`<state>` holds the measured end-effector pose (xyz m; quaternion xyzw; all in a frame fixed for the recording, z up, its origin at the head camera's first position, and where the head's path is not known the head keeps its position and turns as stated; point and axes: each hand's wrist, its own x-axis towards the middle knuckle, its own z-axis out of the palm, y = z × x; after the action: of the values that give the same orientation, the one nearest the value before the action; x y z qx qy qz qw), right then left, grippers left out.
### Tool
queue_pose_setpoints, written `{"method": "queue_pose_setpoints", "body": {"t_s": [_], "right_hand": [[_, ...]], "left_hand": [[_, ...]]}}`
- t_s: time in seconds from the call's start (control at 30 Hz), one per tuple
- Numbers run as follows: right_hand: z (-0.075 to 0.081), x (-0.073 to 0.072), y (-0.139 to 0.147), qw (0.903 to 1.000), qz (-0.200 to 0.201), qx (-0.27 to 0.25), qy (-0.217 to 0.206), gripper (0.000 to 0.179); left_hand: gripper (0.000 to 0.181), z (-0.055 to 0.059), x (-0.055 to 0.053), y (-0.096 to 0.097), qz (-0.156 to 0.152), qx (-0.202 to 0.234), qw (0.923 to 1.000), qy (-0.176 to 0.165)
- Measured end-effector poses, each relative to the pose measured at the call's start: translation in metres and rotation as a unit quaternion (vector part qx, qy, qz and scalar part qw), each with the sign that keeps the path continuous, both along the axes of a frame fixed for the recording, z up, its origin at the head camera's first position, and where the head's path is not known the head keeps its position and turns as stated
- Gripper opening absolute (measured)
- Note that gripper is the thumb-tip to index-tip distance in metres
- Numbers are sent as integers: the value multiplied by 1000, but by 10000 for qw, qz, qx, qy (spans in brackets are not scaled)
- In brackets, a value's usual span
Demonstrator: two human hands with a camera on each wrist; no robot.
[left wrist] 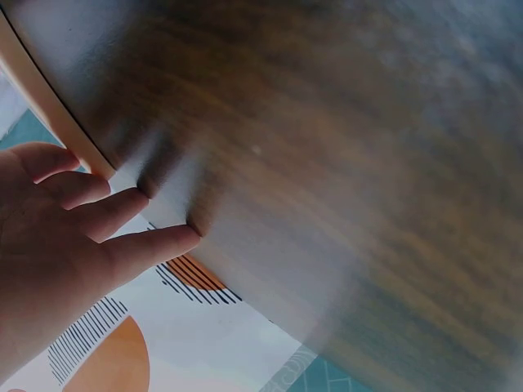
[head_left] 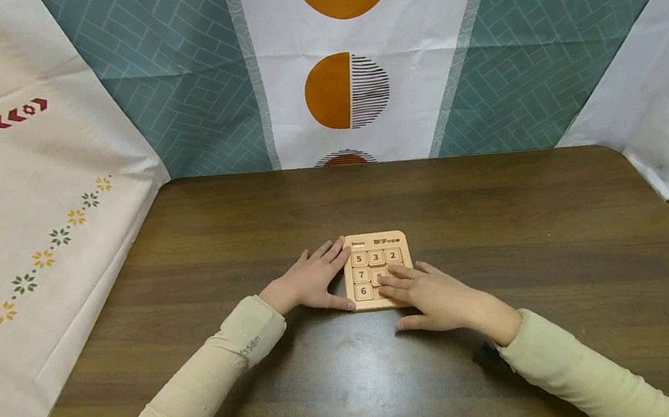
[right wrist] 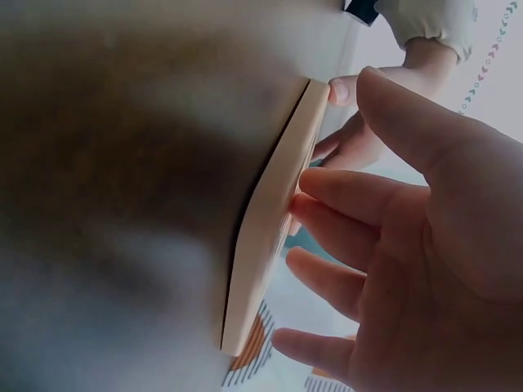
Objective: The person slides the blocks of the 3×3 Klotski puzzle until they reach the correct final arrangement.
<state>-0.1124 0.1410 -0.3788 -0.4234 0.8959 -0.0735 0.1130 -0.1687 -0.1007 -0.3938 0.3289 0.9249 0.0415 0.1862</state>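
A light wooden number slide puzzle [head_left: 369, 237] lies flat on the table. Tiles marked 5, 3, 2, 7 and 6 show; the right fingers cover the tiles at its lower right. My left hand [head_left: 312, 281] rests along the puzzle's left edge, fingers spread and thumb at the lower left corner. From the right, my right hand [head_left: 437, 296] reaches over the board with its fingertips on the tiles and its thumb out beyond the near edge. The right wrist view shows the puzzle's side [right wrist: 265, 216] with the right fingers extended along its top.
The brown wooden table [head_left: 236, 213] extends around the puzzle on all sides. A patterned teal and white cloth [head_left: 184, 81] hangs behind its far edge. On the left hangs a white cloth [head_left: 72, 300] with small printed flowers; pale cloth [head_left: 655, 82] is at the right.
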Motion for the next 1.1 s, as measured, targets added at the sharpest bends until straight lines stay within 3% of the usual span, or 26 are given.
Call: {"method": "queue_pose_setpoints", "body": {"t_s": [0.33, 0.57, 0.77, 0.93, 1.1], "right_hand": [[0, 12, 2, 9996, 200, 5, 208, 61], [1, 12, 5, 9995, 296, -20, 109, 63], [2, 2, 14, 9997, -46, -156, 171, 63], [2, -3, 21, 9984, -450, 13, 330, 64], [0, -4, 21, 9976, -558, 101, 393, 62]], "left_hand": [[102, -1, -1, -1, 11, -33, 10000, 57], [102, 0, -1, -1, 37, -9, 10000, -11], [102, 0, -1, 0, 45, -51, 10000, -19], [103, 0, 0, 1, 46, -76, 9999, -60], [103, 0, 0, 1, 61, -69, 9999, -70]]}}
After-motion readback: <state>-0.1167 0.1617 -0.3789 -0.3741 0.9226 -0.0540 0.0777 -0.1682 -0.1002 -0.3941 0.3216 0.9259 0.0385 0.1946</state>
